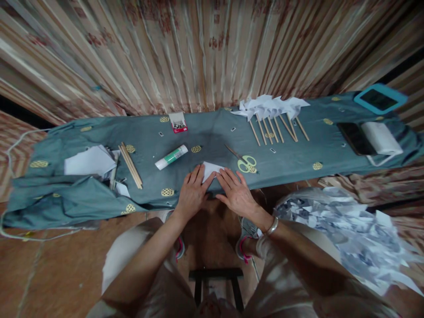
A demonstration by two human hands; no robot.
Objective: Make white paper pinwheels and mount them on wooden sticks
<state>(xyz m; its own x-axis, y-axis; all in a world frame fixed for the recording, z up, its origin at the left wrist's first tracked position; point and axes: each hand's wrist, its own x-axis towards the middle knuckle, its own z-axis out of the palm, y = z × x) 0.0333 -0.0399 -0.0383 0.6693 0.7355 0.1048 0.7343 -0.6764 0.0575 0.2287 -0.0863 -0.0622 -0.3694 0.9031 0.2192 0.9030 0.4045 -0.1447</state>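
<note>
A small piece of folded white paper (211, 168) lies at the front edge of the cloth-covered table. My left hand (193, 191) rests on its left side, fingers stretched out and lying flat. On the right side, the fingers of my right hand (236, 192) press down on the paper, spread and extended. Part of the sheet is hidden under both hands. Just beyond my right hand are scissors (245, 163) with light green handles. To the left, a white and green glue stick (171, 157) lies on its side.
Paper pinwheels (271, 108) on wooden sticks lie at the back right. A red box of metal pins (178, 123) stands behind the glue. Leftward are loose sticks (130, 165) and white paper sheets (88, 161). A phone (356, 138) lies right; a bag of paper scraps (347, 229) sits below.
</note>
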